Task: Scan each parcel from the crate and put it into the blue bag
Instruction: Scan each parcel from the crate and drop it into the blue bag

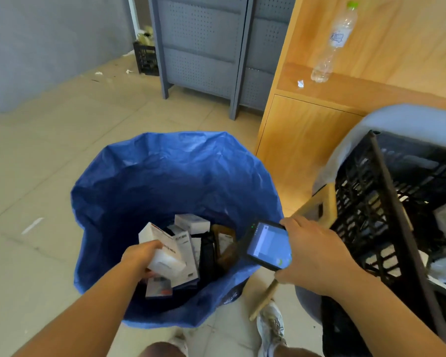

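The blue bag (165, 171) stands open on the floor, with several boxed parcels (191, 222) lying at its bottom. My left hand (139, 256) reaches into the bag's mouth and grips a white parcel box (165, 256) with red print. My right hand (317, 253) holds a handheld scanner (268, 244), its lit screen facing up, over the bag's right rim. The black plastic crate (376, 207) sits tilted on a grey chair at the right, with a few parcels visible inside.
A wooden cabinet (301, 140) stands behind the crate, a clear plastic bottle (335, 42) on its shelf. Grey perforated panels (204, 47) and a second black crate (146, 57) stand at the back. My shoes (271, 328) are just below the bag on the tiled floor.
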Available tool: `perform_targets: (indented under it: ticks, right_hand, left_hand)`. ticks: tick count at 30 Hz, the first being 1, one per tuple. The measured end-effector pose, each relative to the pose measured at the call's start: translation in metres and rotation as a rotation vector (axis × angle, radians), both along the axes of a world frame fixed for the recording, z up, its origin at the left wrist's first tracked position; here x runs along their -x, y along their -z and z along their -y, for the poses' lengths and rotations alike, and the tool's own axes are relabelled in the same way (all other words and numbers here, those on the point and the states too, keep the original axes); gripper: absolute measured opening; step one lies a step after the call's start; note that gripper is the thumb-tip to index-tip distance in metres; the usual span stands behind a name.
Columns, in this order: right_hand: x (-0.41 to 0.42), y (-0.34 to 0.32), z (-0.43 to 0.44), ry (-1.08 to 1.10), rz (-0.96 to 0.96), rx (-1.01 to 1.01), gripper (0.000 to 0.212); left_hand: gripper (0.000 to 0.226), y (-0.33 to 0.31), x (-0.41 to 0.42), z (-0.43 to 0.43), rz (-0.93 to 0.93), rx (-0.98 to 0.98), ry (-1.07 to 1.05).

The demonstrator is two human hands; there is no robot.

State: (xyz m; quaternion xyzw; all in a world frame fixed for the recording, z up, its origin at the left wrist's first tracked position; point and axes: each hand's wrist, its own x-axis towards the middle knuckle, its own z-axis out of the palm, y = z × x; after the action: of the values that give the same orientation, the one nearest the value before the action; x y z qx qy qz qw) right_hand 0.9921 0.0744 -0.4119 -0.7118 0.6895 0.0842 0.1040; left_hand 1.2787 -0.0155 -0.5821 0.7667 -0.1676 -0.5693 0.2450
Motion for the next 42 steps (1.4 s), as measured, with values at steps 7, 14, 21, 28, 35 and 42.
perform_targets:
  ticks: [7, 14, 21, 28, 35, 42]
  right_hand:
    - [-0.024, 0.039, 0.083, -0.06, -0.04, -0.071, 0.074]
    - [-0.033, 0.068, 0.147, -0.12, -0.069, -0.077, 0.078]
    - [-0.031, 0.084, 0.165, -0.122, -0.091, -0.106, 0.079]
    - [-0.033, 0.074, 0.15, -0.096, -0.078, -0.131, 0.073]
    - [-0.02, 0.039, 0.11, -0.045, -0.101, -0.085, 0.073]
    - [0.012, -0.011, 0.039, 0.028, -0.106, -0.023, 0.07]
  left_hand:
    - [0.047, 0.066, -0.022, 0.081, -0.074, -0.076, -0.191]
    - [0.022, 0.127, -0.02, 0.139, -0.131, -0.067, -0.217]
    - [0.015, 0.164, -0.009, 0.151, -0.033, -0.134, -0.113]
    - [0.021, 0.147, -0.01, 0.135, 0.114, -0.094, 0.152]
    - [0.026, 0.085, -0.004, 0.107, 0.276, 0.103, 0.443]
    - [0.025, 0.001, 0.027, 0.063, 0.347, 0.271, 0.707]
